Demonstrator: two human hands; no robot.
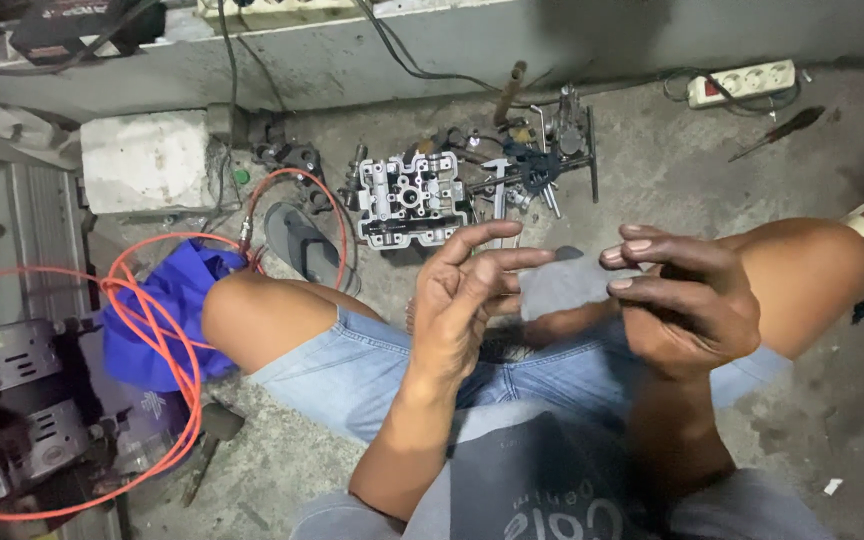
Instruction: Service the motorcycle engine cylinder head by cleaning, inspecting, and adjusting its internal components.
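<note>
Two hands — left hand [462, 295], right hand [682, 300] — grip apart, empty, above gritty concrete floor [672, 170], cylinder head [410, 198]

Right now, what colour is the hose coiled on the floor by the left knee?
Orange: the hose loops over a blue cloth, clearest in the head view.

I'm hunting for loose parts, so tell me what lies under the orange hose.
Under the orange hose lies a crumpled blue cloth, with bare concrete floor beside it. Whatever sits beneath the cloth is covered. Both hands, left and right, are empty.
</note>
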